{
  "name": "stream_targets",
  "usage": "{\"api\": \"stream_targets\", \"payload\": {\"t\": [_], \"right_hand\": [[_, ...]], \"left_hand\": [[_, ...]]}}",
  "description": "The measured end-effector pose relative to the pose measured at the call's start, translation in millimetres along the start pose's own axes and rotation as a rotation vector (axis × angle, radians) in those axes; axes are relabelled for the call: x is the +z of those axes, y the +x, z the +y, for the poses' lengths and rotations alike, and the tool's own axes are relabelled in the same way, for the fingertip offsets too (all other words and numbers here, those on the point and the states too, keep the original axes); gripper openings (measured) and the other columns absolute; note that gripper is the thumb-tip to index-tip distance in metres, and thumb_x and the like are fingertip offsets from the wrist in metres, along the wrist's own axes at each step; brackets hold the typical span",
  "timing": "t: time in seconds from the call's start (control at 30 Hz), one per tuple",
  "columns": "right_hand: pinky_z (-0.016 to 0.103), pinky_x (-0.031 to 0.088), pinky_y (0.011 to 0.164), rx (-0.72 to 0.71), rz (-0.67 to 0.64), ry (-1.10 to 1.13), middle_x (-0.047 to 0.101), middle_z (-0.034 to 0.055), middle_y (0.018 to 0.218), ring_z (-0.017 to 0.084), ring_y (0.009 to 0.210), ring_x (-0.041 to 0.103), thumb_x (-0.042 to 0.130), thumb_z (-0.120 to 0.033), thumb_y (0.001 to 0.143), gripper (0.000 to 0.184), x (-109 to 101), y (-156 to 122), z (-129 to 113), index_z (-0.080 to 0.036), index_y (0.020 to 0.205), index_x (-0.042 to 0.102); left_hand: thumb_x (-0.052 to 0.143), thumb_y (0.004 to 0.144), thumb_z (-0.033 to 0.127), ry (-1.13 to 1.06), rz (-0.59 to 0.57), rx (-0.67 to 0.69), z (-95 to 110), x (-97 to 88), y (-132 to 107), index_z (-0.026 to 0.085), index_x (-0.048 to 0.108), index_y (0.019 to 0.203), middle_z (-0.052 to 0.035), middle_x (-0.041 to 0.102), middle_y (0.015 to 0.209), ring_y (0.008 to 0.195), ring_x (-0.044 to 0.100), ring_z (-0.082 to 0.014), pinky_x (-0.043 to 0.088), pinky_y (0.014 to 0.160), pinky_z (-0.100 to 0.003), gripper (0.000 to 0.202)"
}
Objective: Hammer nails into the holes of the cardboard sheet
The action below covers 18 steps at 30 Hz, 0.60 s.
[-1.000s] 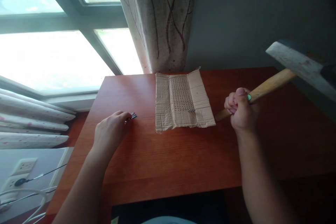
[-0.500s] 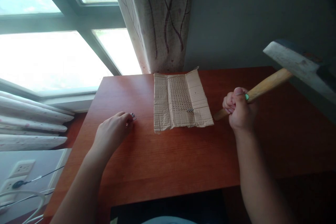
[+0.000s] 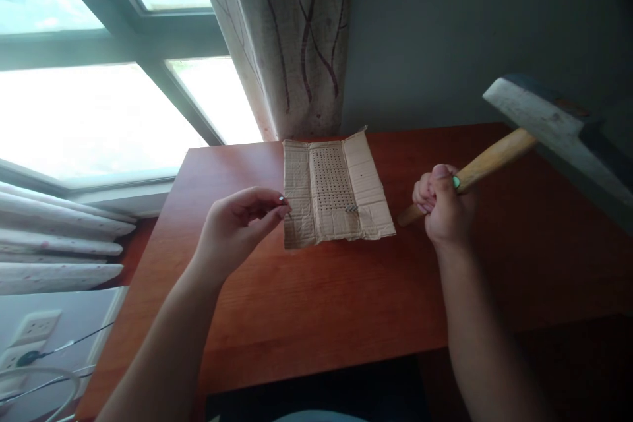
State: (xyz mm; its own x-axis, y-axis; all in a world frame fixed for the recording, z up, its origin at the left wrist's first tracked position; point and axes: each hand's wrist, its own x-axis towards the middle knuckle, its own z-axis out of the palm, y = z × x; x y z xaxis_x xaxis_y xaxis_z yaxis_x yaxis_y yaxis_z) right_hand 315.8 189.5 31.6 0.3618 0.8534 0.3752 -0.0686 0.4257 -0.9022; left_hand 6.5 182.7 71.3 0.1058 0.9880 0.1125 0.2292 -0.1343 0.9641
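Left hand (image 3: 237, 221) raised off the table (image 3: 321, 303), thumb and forefinger pinched on a small nail (image 3: 281, 199), the other fingers curled loosely beneath. Half a second earlier this hand lay low on the tabletop, its fingertips at a small cluster of nails. It has since lifted and moved right, so one nail is now clear of the surface and held just beside the left edge of the cardboard (image 3: 366, 175). The cluster itself can no longer be seen, as the raised hand covers that spot. Left forearm runs up from the lower left, wrist slightly bent back, palm turned toward the cardboard. Right hand (image 3: 442, 208) closed in a fist around the lower part of the wooden handle of a hammer (image 3: 544, 122), thumb on top. The handle slopes up and to the right, the grey head hangs well above the table near the right edge of view, and the butt end points down toward the cardboard's right corner. This hand and the hammer have hardly altered. The cardboard lies flat and unfolded at the far middle of the table, its centre panel covered with rows of small holes, and one bent nail (image 3: 351, 209) lies near its lower edge. Beyond it are a patterned curtain (image 3: 291, 33), a window (image 3: 99, 119) and a grey wall. A wall socket (image 3: 34, 328) with cables sits at lower left.
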Motion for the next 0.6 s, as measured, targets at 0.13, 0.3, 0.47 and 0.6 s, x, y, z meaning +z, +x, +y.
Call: {"api": "stream_targets", "payload": {"t": [0.13,0.3,0.47,0.6], "right_hand": [[0.024,0.018,0.037,-0.001,0.000,0.022,0.031,-0.0086,0.046,0.006,0.037,0.028,0.070,-0.048,0.092,0.051,-0.5,-0.2,0.1,-0.022,0.061,0.037],[0.025,0.017,0.037,0.012,0.015,0.031,0.030,-0.0087,0.046,0.006,0.037,0.027,0.069,-0.048,0.092,0.052,-2.9,0.0,3.2,-0.022,0.060,0.037],[0.024,0.017,0.037,0.013,0.017,0.030,0.029,-0.0089,0.047,0.006,0.037,0.026,0.069,-0.050,0.092,0.053,-3.4,-0.2,2.4,-0.022,0.061,0.036],[0.024,0.017,0.037,0.013,0.012,0.047,0.030,-0.0088,0.046,0.006,0.037,0.026,0.069,-0.048,0.092,0.052,-1.9,-0.7,-0.7,-0.022,0.060,0.037]], "left_hand": [[0.076,0.082,0.027,0.100,-0.131,0.127,9.1,27.1,10.4,0.016,0.073,0.088,-0.0047,0.077,0.080,0.070,0.067,-0.0131,0.052,0.062,-0.023,0.013],[0.070,0.086,0.021,0.321,-0.178,0.280,10.4,52.2,22.5,0.017,0.073,0.087,-0.0009,0.076,0.077,0.060,0.059,-0.0087,0.048,0.059,-0.021,0.005],[0.069,0.087,0.020,0.397,-0.167,0.300,7.0,60.0,24.9,0.018,0.073,0.089,0.0006,0.077,0.078,0.061,0.062,-0.0089,0.050,0.061,-0.021,0.005],[0.067,0.088,0.019,0.421,-0.172,0.309,2.1,61.0,23.6,0.018,0.073,0.090,0.0002,0.077,0.080,0.063,0.065,-0.0102,0.051,0.063,-0.022,0.006]]}}
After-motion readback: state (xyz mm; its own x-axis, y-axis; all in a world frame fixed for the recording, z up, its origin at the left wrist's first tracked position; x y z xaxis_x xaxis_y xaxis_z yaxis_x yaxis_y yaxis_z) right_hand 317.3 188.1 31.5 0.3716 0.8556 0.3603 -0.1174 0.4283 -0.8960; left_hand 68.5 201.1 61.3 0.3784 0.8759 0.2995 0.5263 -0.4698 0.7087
